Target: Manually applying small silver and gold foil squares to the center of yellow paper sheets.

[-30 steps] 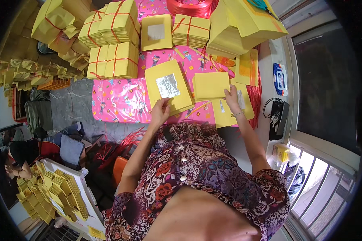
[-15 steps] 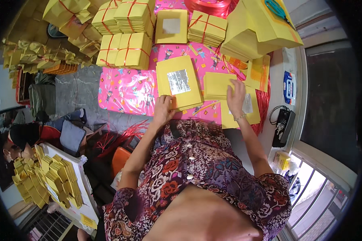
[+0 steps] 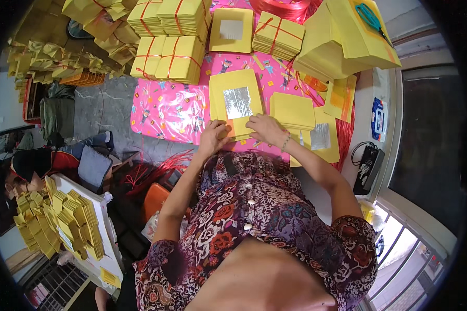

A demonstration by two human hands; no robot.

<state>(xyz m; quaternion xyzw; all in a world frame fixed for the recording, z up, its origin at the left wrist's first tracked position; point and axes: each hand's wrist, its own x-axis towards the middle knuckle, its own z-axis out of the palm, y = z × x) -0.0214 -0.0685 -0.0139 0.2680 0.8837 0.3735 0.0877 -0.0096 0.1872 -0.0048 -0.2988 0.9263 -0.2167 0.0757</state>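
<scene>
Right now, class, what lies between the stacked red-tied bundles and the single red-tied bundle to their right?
In the head view, a grey-patched yellow paper piece lies between the stacked bundles and the single bundle.

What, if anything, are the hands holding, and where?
The left hand is at the silver-patched yellow stack's near-left corner, the right hand at its near-right; gripping or merely touching cannot be told.
</scene>
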